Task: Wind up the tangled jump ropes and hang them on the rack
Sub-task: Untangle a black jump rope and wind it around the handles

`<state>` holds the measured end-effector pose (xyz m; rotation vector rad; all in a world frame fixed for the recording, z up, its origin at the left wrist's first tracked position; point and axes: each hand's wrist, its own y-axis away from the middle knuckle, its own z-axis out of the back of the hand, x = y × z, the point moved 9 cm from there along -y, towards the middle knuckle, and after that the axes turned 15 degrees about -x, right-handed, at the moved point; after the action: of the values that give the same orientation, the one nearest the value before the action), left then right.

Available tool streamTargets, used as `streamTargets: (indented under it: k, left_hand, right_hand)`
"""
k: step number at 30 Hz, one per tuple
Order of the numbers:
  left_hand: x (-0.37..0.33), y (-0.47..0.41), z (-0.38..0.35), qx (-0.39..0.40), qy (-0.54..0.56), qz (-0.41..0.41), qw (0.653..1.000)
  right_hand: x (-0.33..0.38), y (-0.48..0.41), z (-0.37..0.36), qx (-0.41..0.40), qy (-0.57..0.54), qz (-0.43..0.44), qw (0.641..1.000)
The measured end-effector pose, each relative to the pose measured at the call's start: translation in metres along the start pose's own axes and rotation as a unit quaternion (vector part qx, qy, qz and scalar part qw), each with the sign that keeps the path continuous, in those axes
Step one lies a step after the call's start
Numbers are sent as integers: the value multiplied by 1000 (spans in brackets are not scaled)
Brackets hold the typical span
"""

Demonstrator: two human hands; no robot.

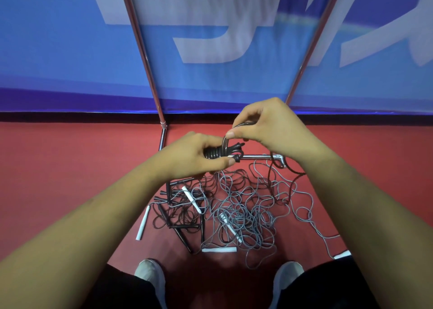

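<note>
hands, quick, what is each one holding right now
Left hand: grips the coiled black jump rope.
Right hand: pinches a loop of that rope.

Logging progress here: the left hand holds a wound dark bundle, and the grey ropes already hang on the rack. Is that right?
Not quite. The left hand does hold the dark bundle, but the grey ropes do not hang on the rack: the head view shows them lying tangled on the red floor.

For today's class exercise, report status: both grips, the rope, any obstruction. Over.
Left grip holds dark coiled rope. Right grip pinches its loop above the coil. Grey tangled ropes on floor below, rack bar behind.
</note>
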<state>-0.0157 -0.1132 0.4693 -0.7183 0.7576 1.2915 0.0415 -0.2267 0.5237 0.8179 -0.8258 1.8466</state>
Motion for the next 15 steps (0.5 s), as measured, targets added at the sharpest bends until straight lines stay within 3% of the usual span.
streamTargets:
  k: [7, 15]
  left_hand:
    - [-8, 5, -1, 19, 213, 41, 976]
    - [0, -7, 25, -109, 413, 82, 901]
  right_hand:
    - [-23, 0, -3, 56, 18, -29, 998]
    - [-28, -1, -7, 77, 31, -24, 996]
